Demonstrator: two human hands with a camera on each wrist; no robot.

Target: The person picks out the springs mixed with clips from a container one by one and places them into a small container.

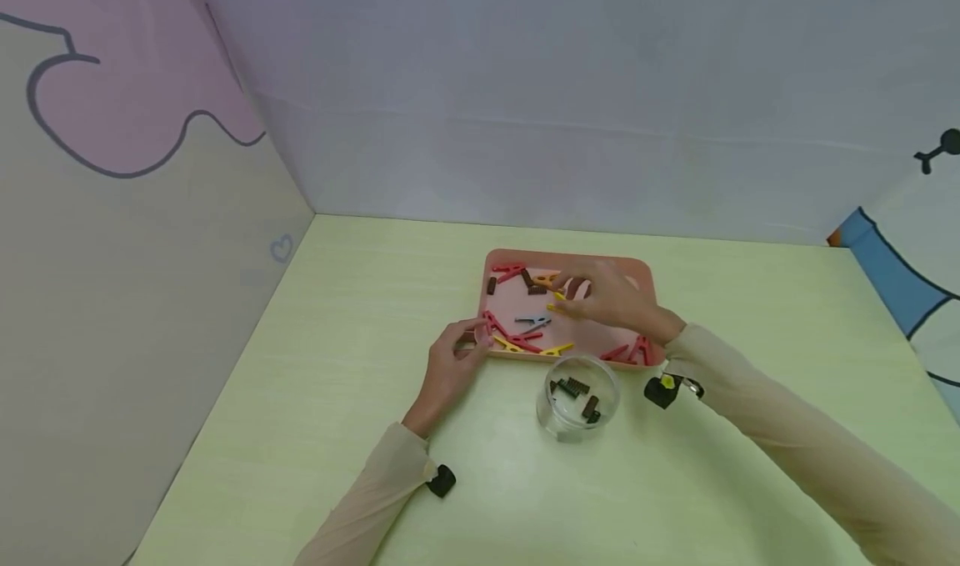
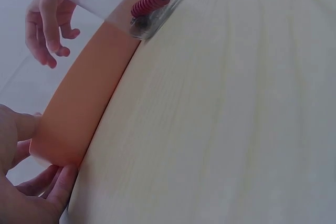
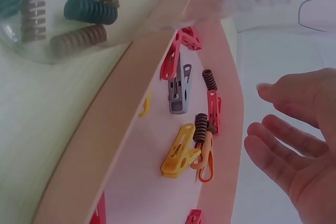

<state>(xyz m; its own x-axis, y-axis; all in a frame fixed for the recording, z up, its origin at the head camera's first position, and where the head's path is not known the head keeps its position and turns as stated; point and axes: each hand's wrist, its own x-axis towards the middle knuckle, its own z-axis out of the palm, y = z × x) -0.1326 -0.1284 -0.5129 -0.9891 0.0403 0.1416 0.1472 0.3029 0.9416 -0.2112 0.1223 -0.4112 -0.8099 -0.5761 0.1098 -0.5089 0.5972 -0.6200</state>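
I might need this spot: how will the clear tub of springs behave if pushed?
The tub will probably keep its shape, as its wall looks smooth and evenly round. Looking squat and standing upright, it seems unlikely to tip under a low push. The springs inside may roll, being round coils lying loose on the bottom.

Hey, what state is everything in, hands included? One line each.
Tray: upright, partly filled
Jar: upright, partly filled
Clips: lying loose in the tray
Springs: loose, some in the jar, some in the tray
Left hand: gripping the tray's corner
Right hand: open, empty, above the tray
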